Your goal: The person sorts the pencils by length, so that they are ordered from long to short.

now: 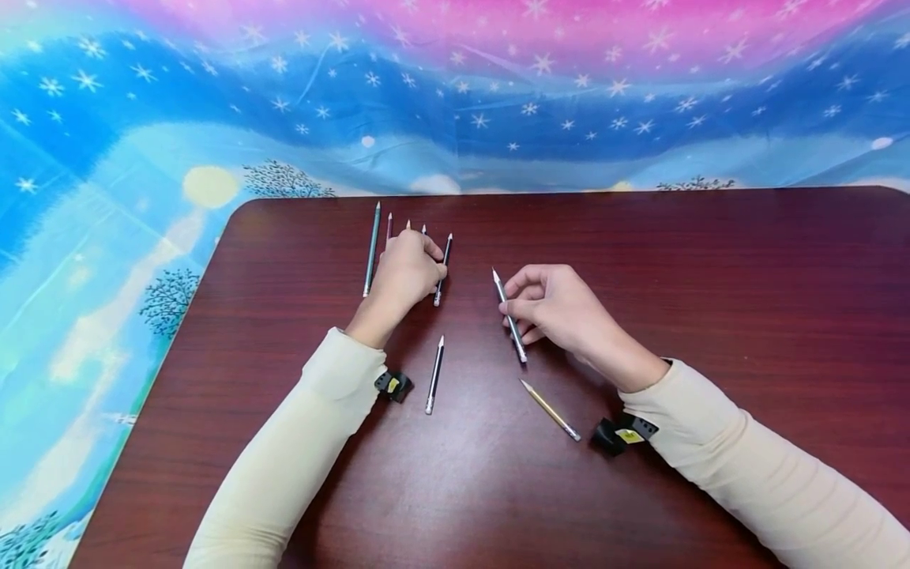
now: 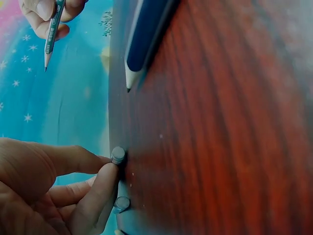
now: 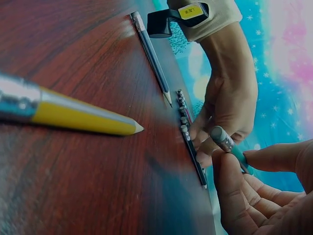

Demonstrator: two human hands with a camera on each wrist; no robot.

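My left hand (image 1: 407,269) is over a row of pencils at the far left of the table. It pinches the dark pencil (image 1: 438,291) at the row's right end; in the left wrist view the end of that dark pencil (image 2: 118,154) shows between thumb and finger. My right hand (image 1: 558,304) holds a green pencil (image 1: 510,320) above the table, point directed away from me. Its lettered green barrel (image 2: 55,29) shows in the left wrist view, its eraser end (image 3: 222,138) in the right wrist view.
Left in the row lie a teal pencil (image 1: 373,249) and a dark red pencil (image 1: 389,227); others are partly hidden by my left hand. Nearer me lie a dark blue pencil (image 1: 435,375) and a yellow pencil (image 1: 550,409). A patterned cloth (image 1: 455,95) hangs behind the brown table (image 1: 711,316).
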